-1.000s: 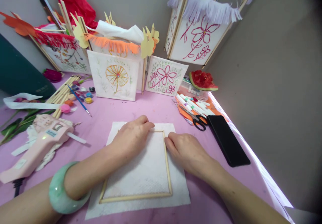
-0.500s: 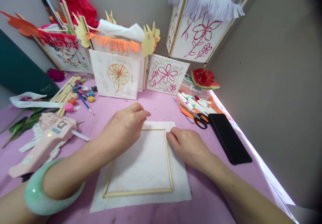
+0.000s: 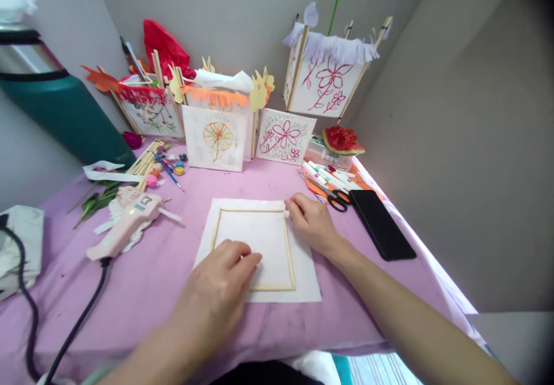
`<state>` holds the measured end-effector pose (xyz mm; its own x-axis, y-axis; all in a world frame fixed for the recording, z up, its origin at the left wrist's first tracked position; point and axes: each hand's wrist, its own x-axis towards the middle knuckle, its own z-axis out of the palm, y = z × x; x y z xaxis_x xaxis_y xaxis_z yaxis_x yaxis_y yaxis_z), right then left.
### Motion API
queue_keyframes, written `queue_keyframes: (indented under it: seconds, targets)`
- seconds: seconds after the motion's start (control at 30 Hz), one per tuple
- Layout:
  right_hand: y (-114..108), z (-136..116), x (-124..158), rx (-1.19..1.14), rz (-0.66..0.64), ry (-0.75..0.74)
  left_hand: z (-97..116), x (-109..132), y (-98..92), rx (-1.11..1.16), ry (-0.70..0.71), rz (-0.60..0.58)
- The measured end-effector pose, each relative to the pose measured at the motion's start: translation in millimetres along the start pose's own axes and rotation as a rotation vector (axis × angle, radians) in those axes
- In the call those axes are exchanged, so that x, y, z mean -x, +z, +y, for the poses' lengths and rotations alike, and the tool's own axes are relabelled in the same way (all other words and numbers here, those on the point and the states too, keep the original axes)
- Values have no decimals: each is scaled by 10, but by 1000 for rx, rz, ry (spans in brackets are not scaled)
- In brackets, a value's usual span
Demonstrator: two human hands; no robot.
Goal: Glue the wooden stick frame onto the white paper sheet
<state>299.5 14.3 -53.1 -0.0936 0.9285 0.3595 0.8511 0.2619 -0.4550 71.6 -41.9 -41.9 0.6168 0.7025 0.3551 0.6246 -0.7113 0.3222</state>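
A square frame of thin pale sticks point(image 3: 291, 258) lies on a sheet of white cloth point(image 3: 308, 278) in the middle of the purple table. My left hand point(image 3: 227, 272) is above the frame's lower left part, thumb and forefinger pressed together; whatever may be between them is too small to make out. At the frame's upper right corner, my right hand point(image 3: 310, 217) rests with bent fingers, its fingertips at the cloth edge. It is unclear whether they pinch the cloth.
On the left lie a pink glue gun point(image 3: 132, 223) with a black cord, sticks and a teal bottle point(image 3: 78, 119). Stitched panels point(image 3: 216, 138) stand behind. Scissors point(image 3: 338, 200), markers and a black phone point(image 3: 381, 223) lie right.
My left hand has moved from the frame's top edge down toward its lower left. My right hand has shifted slightly to the upper right corner. The camera view has widened and shifted.
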Motion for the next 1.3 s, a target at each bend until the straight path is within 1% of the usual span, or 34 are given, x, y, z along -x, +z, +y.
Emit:
queue_keyframes:
  seconds: [0.13, 0.17, 0.23, 0.3, 0.37, 0.53, 0.7, 1.0, 1.3]
  targets:
    - [45, 59, -1, -62, 158, -78, 270, 312, 231, -58, 29, 264]
    - [56, 80, -8, -83, 212, -116, 316, 371, 275, -83, 38, 312]
    - [80, 108, -24, -110, 266, -208, 376, 473, 353, -147, 42, 352]
    - [108, 106, -35, -117, 258, -294, 396, 557, 416, -225, 39, 359]
    - [145, 74, -37, -107, 232, -351, 389, 621, 465, -298, 45, 374]
    - [255, -5, -16, -15, 128, -410, 359, 676, 529, -385, 31, 438]
    - [306, 5, 3, 45, 84, -410, 363, 675, 566, -383, 4, 490]
    - [314, 10, 4, 86, 21, -399, 366, 700, 595, -340, -25, 459]
    - [323, 5, 1, 122, 15, -401, 359, 666, 575, -325, -11, 458]
